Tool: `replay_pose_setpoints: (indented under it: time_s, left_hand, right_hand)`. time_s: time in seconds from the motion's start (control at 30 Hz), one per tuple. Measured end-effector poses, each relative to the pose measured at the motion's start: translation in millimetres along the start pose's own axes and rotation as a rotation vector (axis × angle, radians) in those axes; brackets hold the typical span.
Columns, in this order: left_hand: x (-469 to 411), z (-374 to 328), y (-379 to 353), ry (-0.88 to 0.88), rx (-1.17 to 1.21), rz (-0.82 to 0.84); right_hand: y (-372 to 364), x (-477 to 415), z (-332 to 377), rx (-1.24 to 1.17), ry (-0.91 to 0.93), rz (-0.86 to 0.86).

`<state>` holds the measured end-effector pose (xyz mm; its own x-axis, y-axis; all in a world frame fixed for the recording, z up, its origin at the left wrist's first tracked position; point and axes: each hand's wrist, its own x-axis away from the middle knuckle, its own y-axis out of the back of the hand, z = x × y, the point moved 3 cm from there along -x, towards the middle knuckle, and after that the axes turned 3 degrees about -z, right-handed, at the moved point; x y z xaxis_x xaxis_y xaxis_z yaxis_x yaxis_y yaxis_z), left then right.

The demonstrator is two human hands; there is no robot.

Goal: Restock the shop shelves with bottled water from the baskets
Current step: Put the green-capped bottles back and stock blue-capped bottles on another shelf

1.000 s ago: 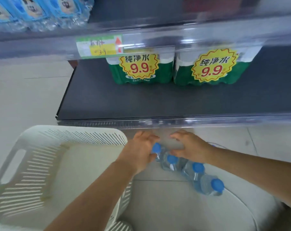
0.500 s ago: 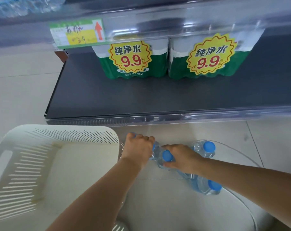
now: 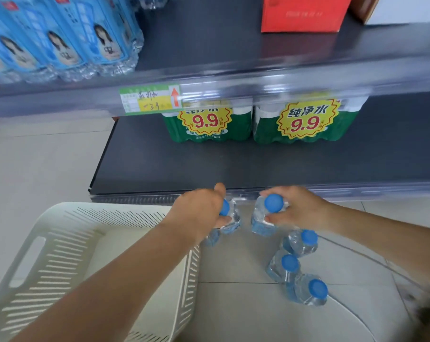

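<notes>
Nearest, one white basket [image 3: 61,243] sits at left and three loose bottles [image 3: 286,266] at right. Further on, the left hand [image 3: 199,213] curls round a fourth bottle [image 3: 231,215] and the right hand [image 3: 300,211] clamps a fifth bottle [image 3: 260,218]. Beyond, the lower shelf [image 3: 159,169] holds two green packs [image 3: 209,127].

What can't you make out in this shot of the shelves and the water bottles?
Head view:
Bottles in the left hand: count unclear, the hand covers them.
Price tag: handwriting blurred behind glare on the shelf rail.
Red box: cut off by the top edge, print blurred.
Green packs: tops hidden by that rail.
Dark shape, lower right: blurred, cut off by the edge.
</notes>
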<state>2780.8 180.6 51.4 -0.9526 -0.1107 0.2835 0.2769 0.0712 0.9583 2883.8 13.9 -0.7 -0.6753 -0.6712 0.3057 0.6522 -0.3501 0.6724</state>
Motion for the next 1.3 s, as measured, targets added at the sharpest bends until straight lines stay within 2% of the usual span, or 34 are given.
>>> replay_pose_setpoints:
  time_s: [0.17, 0.37, 0.5, 0.63, 0.77, 0.87, 1.0, 1.13, 1.3]
  left_hand:
    - [26, 18, 81, 0.009, 0.14, -0.112]
    - [65, 33, 178, -0.046, -0.029, -0.258]
    - [95, 44, 249, -0.027, -0.006, -0.429]
    - [91, 55, 311, -0.006, -0.038, -0.61]
    - [63, 57, 341, 0.091, -0.145, -0.603]
    - [40, 62, 343, 0.147, -0.23, -0.591]
    - [11, 69, 330, 0.217, -0.324, -0.503]
    - [-13, 73, 316, 0.224, -0.153, -0.393]
    - [-33, 87, 316, 0.216, -0.169, -0.408]
  right_hand:
    - [47, 19, 64, 0.041, 0.144, -0.009]
    - [120, 42, 162, 0.006, 0.373, 0.041]
    - [171, 54, 219, -0.196, 0.515, -0.038]
    - [211, 40, 261, -0.443, 0.541, -0.204]
    - [227, -3, 280, -0.448, 0.448, -0.368]
    - [233, -38, 276, -0.317, 0.399, -0.434]
    - [223, -70, 264, -0.077, 0.327, -0.385]
    - [219, -89, 252, -0.199, 0.286, -0.352]
    - [208, -94, 254, -0.304, 0.35, -0.34]
